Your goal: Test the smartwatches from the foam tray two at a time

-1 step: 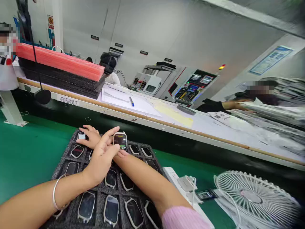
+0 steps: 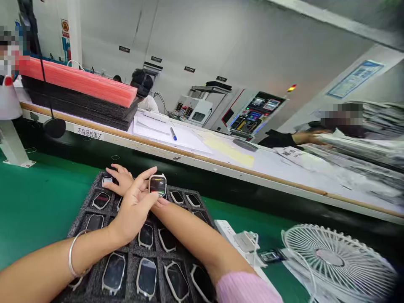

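A black foam tray [image 2: 80, 214] on the green mat holds several smartwatch bodies in slots. My arms cross over it. My left hand [image 2: 135, 212], with a silver bracelet on its wrist, holds one watch body [image 2: 158, 185] upright between thumb and fingers, its lit screen facing me. My right hand [image 2: 119, 179], coming from a pink sleeve, passes under the left arm. It rests with spread fingers on the tray's far left corner, beside a watch body [image 2: 107, 180] in its slot.
A white fan [image 2: 334, 261] lies at the lower right, with a white power strip [image 2: 227, 231] and cables beside the tray. Beyond a black belt runs a white bench with papers, a pen [image 2: 173, 134] and stacked pink and black foam [image 2: 78, 90]. Other people work behind it.
Nothing has visibly moved apart from a slight shift of the view; both hands keep their places.
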`<state>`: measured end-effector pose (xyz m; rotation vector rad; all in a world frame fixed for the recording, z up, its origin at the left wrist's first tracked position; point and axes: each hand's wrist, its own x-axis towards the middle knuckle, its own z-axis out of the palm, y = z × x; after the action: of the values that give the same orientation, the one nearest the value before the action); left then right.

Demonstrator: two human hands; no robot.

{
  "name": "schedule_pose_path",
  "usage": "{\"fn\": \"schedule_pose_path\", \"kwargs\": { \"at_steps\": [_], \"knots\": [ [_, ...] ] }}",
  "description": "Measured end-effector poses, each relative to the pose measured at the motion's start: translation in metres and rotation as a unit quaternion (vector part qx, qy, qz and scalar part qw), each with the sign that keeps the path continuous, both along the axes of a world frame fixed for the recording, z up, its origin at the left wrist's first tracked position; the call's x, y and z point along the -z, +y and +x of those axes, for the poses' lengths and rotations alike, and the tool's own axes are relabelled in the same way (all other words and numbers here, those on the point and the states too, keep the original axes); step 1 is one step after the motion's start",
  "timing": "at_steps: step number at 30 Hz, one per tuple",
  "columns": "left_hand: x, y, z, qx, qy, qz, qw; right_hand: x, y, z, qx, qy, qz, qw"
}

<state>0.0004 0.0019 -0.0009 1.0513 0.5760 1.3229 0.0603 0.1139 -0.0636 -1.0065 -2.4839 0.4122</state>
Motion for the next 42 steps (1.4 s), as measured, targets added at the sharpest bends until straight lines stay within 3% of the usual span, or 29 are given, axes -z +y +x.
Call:
{"fn": "schedule_pose_path", "kwargs": {
  "at_steps": [4,9,12,16,21,29,42],
  "knots": [
    [0.002,0.006,0.001,-0.022,0.019,0.011,1.0,-0.026,-0.008,0.048,0.031,0.013,0.001,0.999],
    [0.002,0.007,0.001,-0.02,0.053,0.014,0.998,-0.05,-0.048,0.153,0.096,0.043,0.018,0.994],
    [0.005,0.007,0.003,-0.016,0.074,0.019,0.997,-0.036,-0.087,0.211,0.217,0.113,-0.031,0.969],
    [0.01,0.006,0.007,-0.007,0.106,0.031,0.994,0.006,-0.139,0.258,0.339,0.23,-0.085,0.909],
    [0.013,0.002,0.012,0.021,0.122,0.022,0.992,0.038,-0.18,0.271,0.435,0.312,-0.007,0.844],
    [0.01,0.002,0.014,0.023,0.114,-0.015,0.993,0.049,-0.185,0.268,0.457,0.389,-0.058,0.798],
    [0.012,0.004,0.014,0.036,0.103,-0.019,0.994,0.05,-0.187,0.269,0.475,0.396,-0.069,0.783]
  ]
}}
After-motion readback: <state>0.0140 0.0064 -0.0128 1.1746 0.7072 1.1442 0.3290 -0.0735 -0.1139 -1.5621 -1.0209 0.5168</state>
